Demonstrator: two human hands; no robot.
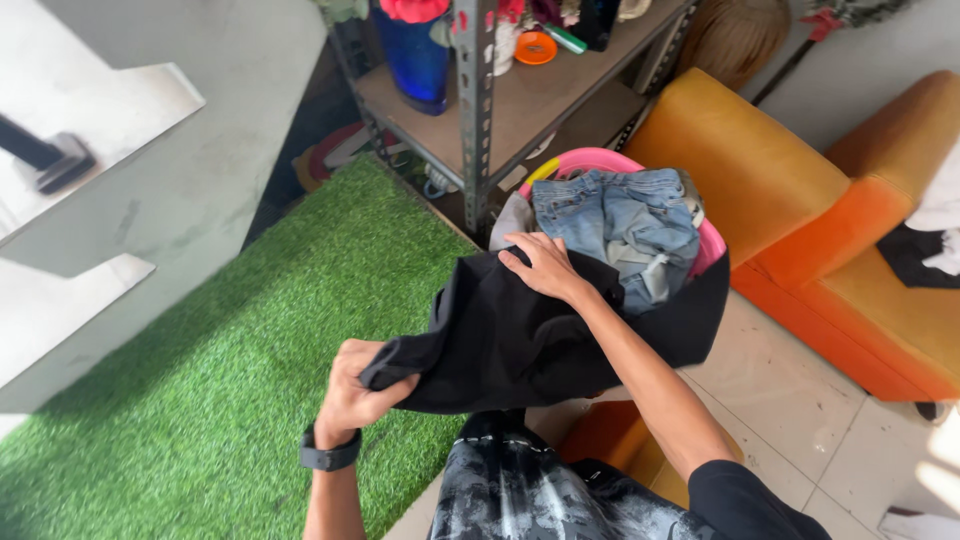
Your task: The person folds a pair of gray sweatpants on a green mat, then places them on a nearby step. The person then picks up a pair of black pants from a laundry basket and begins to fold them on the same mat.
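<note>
1. Stretching far left of the fingers, green artificial turf [200,340] covers the floor.
2. An orange sofa [800,220] stands to their right.
3. A black garment [530,340] hangs between both hands, over the person's lap.
4. Just beyond the right fingers, a pink basket [600,160] holds blue jeans [620,225].
5. Left hand [355,390]: fingers clenched on the garment's corner.
6. Right hand [545,265]: fingers flat, released, pressing the garment's top.

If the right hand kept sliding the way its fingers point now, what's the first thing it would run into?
The right hand lies flat on the black garment, fingers pointing up-left. Going on, it would slide off the cloth's edge and probably reach the metal shelf post near the pink basket; depth is unclear.
</note>
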